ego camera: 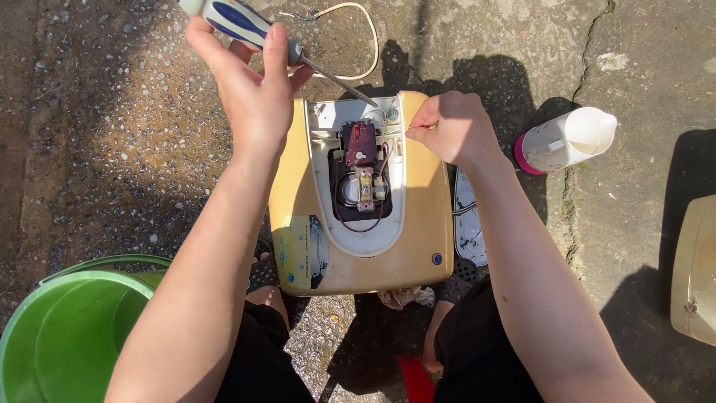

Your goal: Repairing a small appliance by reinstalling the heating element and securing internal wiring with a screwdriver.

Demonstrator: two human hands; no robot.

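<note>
Green bucket (67, 336) lowest left, near the knees. Left hand (250, 82) closed round a blue-and-white screwdriver (246, 26), tip down at a screw in the open recess of the yellow appliance casing (418, 224) on the concrete floor. Right hand (451, 127) pinched shut on something small, steadying the rim. Best kept square to the screw, pressed firmly. White jug (567, 138) lying right.

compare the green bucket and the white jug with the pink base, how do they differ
The green bucket stands upright at lower left, its mouth facing up, while the white jug lies tipped on its side to the right of the yellow appliance. The bucket looks far wider than the jug. The bucket is cut off by the picture's edge; the jug shows whole. Both are open-topped containers on the concrete ground.
</note>
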